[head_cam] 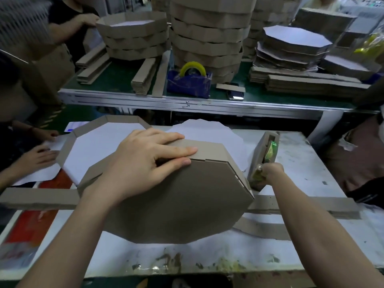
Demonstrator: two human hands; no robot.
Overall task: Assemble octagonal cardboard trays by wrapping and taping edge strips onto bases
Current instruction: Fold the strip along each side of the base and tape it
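Light: dim, cool, even, from overhead.
Shadows: soft, beneath the brown tray [176, 204].
Glare: mild on the white surface [311, 163].
Blur: top-left corner and far stacks [207, 34] soft.
Distortion: wide-angle bending at the edges.

**Left hand flat, right hand closed**

The left hand [145, 163] lies palm down on the upturned tray [176, 204], fingers together and stretched toward the tray's far right corner, thumb tucked beneath them at the seam. Its bare forearm runs in from the lower left. The right hand [270, 170] sits just right of the tray, curled into a grip on the tape dispenser [264, 159], knuckles up. Its forearm comes in straight from the lower right.
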